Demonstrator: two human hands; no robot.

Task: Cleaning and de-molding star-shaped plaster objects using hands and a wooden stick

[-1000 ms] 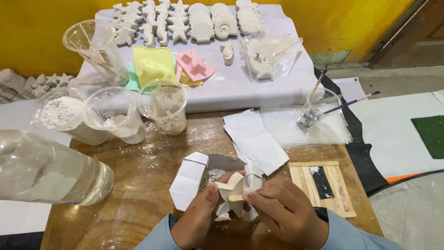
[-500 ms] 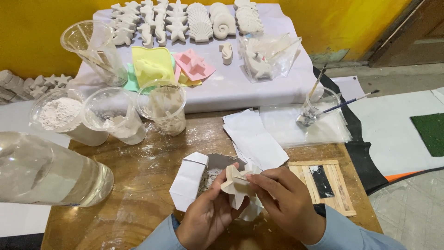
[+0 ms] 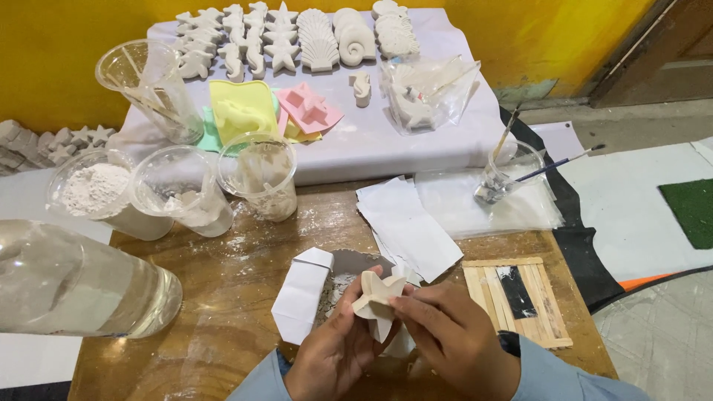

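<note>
**Plaster starfish held in both hands over a dusty table**

We work at a wooden table, its top smeared with white powder and its near edge cut off by the frame. At our far left a big clear water bottle lies on its side, only partly in view. Behind the table a white cloth carries rows of white sea-shape casts, a clear bag of casts, a yellow mould and a pink mould. Three clear plastic cups stand at the table's back edge; one holds white powder, while what coats the others is hard to make out. Loose white paper sheets lie mid-table, and a small stick-built frame sits at the right.

Our left hand and right hand meet just above the near edge, both pinching the starfish cast between fingertips. It is pale cream, matte, five-armed and tilted up; its lower arms are hidden behind our fingers. Something white shows beneath it, but we cannot tell what it is.
</note>
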